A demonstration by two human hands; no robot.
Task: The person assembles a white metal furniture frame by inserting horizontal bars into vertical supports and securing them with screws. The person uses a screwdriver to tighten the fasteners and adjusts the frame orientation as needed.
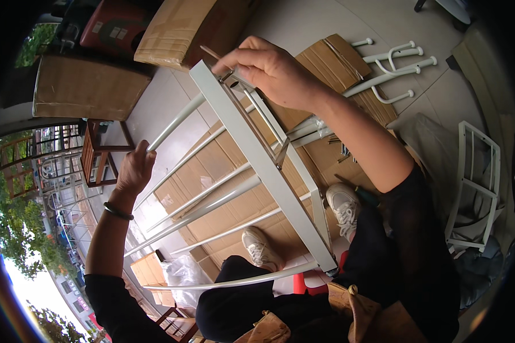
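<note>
A white metal frame [263, 166], with a flat bar and several round tubes, stands tilted before me over my legs. My left hand [136, 168] is wrapped round the end of its upper tube [178, 122]. At the bar's top end, my right hand [272, 74] has its fingers pinched together beside a hole. A thin brownish pointed piece [210, 52] sticks out past those fingers; its kind is unclear. Just below the fingertips, a small dark metal part [226, 75] shows at the bar. What the pinch holds is mostly hidden.
Flattened cardboard [212, 154] lies under the frame, with loose bolts [343, 150] and a screwdriver [349, 182] near my shoe. White tubes with hooks [392, 66] rest on cardboard at far right. Another white frame [474, 186] stands right; cartons [88, 87] are at the back left.
</note>
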